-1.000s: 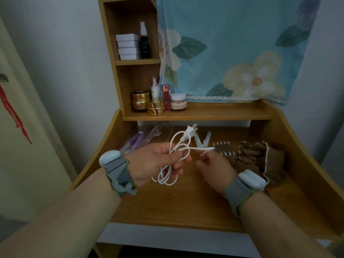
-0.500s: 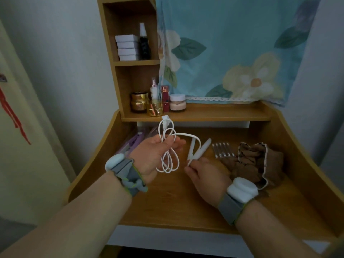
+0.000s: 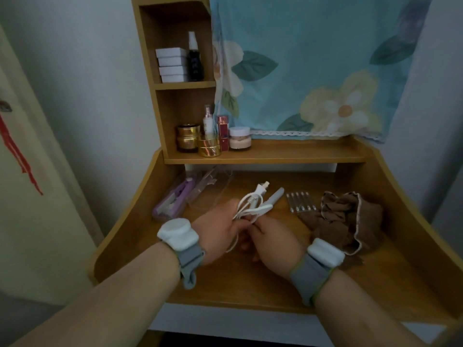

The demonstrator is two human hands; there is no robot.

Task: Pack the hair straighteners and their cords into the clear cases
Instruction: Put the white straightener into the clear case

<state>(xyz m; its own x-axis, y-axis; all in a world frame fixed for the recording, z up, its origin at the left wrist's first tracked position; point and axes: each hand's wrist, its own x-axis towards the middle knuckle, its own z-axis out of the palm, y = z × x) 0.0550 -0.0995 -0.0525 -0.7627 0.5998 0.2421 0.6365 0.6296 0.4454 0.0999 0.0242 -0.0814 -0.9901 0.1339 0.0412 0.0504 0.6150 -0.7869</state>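
White cord [image 3: 246, 205] is being held looped in the left hand [image 3: 220, 231], fingers curled round it, above the desk [image 3: 250, 284]. The white straightener [image 3: 269, 202] is being gripped by the right hand [image 3: 273, 242], its tip projecting beyond both hands.

Smooth, matt honey-brown wooden desk top [image 3: 250, 279]. Glossy white plastic cord [image 3: 246, 205] and smooth white plastic hair straightener [image 3: 273, 198] at the centre. Clear, shiny plastic cases [image 3: 213, 187] far left, one around a lilac plastic straightener [image 3: 180, 194]. Soft, crumpled brown cloth pouch [image 3: 343, 219] to the right. Mirror-bright gold metallic jars [image 3: 209, 147] on the far shelf. Matt teal floral cloth curtain [image 3: 313, 58] behind.
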